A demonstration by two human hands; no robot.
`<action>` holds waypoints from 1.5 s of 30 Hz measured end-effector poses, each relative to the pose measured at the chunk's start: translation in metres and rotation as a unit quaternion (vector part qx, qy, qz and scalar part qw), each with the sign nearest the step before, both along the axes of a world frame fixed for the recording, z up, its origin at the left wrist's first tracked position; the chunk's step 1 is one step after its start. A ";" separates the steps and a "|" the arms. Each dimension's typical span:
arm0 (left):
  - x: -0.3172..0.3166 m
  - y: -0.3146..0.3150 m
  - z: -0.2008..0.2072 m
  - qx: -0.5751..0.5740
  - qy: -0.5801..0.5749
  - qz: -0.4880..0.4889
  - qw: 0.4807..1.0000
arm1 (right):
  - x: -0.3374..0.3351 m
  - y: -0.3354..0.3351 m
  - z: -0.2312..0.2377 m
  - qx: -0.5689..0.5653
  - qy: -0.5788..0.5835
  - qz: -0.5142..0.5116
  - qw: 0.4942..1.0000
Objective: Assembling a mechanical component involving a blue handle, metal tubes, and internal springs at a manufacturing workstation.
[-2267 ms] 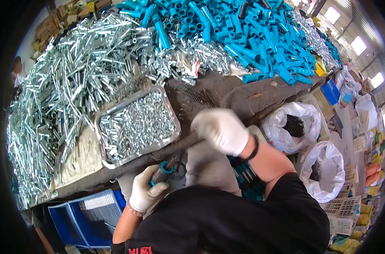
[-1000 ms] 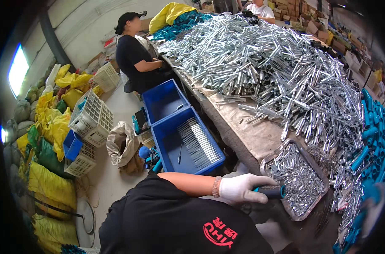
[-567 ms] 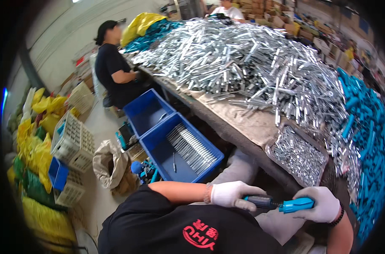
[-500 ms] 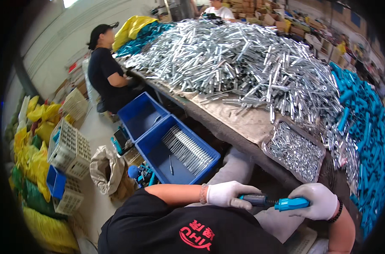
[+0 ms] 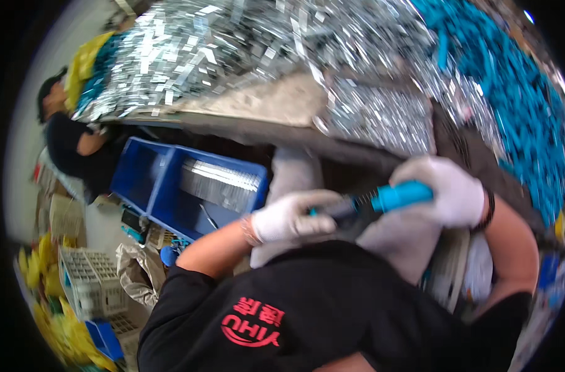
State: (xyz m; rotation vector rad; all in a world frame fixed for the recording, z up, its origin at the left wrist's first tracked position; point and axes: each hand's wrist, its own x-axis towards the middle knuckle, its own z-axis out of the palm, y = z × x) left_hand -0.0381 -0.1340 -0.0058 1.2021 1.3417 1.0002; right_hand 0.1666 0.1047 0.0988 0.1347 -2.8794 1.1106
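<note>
Both of my hands wear white gloves and meet over my lap below the table edge. My left hand (image 5: 293, 217) grips the dark metal shaft (image 5: 339, 209) of a tool. Its blue handle (image 5: 401, 195) sits in my right hand (image 5: 445, 190). The tool lies almost level between the two hands. Just beyond them a metal tray (image 5: 381, 115) of small silver parts rests on the table.
A huge pile of silver metal pieces (image 5: 233, 43) covers the table, with blue handles (image 5: 518, 93) heaped at the right. A blue crate (image 5: 164, 186) holding metal rods stands on the floor to my left. Another person (image 5: 71, 146) sits beyond it. White baskets (image 5: 90, 282) stand lower left.
My head has turned back toward the table, so the view swung right. Both hands stay closed on the tool and have lifted it closer to the table edge.
</note>
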 end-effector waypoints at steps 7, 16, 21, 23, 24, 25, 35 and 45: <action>0.001 0.014 -0.004 -0.040 -0.076 -0.001 0.996 | 0.002 0.023 -0.003 0.055 -0.049 -0.028 0.997; -0.002 0.015 -0.014 -0.114 -0.139 -0.097 0.979 | -0.003 0.003 -0.023 0.201 0.174 0.121 0.956; -0.002 0.018 -0.016 -0.170 -0.262 -0.166 0.936 | -0.001 -0.012 -0.010 0.428 0.251 0.210 0.843; 0.012 0.021 -0.031 0.132 -0.009 -0.039 0.990 | 0.000 -0.010 -0.006 0.380 0.120 0.169 0.901; 0.015 0.022 -0.030 0.134 -0.008 -0.041 0.990 | 0.000 -0.009 -0.010 0.284 0.042 0.115 0.951; 0.018 0.023 -0.020 0.179 0.178 -0.004 0.968 | -0.004 -0.008 -0.003 0.179 -0.109 0.057 0.976; 0.030 0.026 -0.025 0.083 0.140 0.145 0.976 | 0.026 0.001 -0.045 -0.051 0.179 -0.071 0.980; 0.025 0.007 0.000 0.121 0.325 -0.068 0.936 | 0.064 -0.026 -0.065 0.215 0.158 -0.255 0.929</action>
